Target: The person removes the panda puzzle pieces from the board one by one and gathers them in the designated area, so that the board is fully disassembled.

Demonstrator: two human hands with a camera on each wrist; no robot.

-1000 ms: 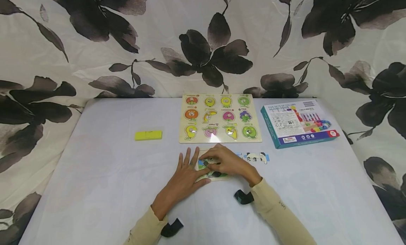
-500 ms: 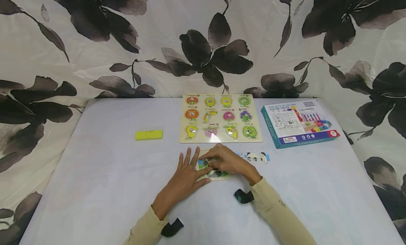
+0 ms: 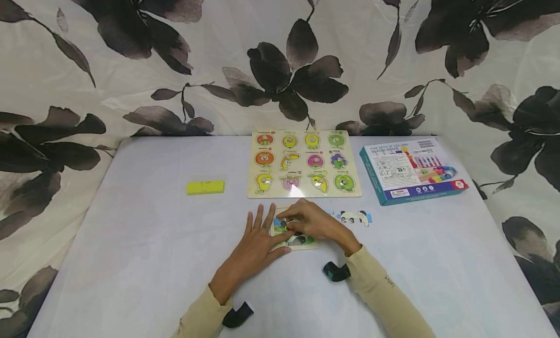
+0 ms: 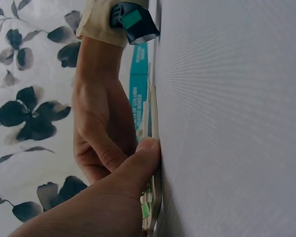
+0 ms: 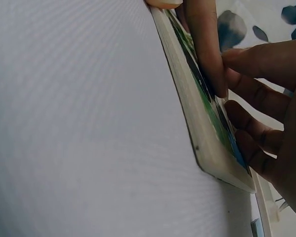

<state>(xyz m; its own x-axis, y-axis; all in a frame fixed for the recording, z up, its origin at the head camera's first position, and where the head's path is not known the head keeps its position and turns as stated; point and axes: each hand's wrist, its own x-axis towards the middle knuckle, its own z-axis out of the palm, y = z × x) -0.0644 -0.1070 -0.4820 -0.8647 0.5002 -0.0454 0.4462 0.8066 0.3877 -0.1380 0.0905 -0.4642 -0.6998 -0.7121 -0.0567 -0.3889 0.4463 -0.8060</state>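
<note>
Resting flat on the white table (image 3: 144, 240), the left hand (image 3: 255, 245) lies with fingers straight and spread, its fingertips and thumb pressing the left edge of a small wooden puzzle tray (image 3: 311, 244). This tray sits near the table's middle, just in front of the fruit peg puzzle board (image 3: 303, 163). The right hand (image 3: 317, 224) covers the tray's upper part with fingers curled down onto its picture surface; whether they pinch a piece cannot be told. The right wrist view shows fingertips (image 5: 212, 74) pressed on the tray's printed face. Loose puzzle pieces (image 3: 353, 217) lie just right of the right hand. A yellow block (image 3: 205, 187) lies well to the left, a teal boxed toy (image 3: 411, 170) to the right
</note>
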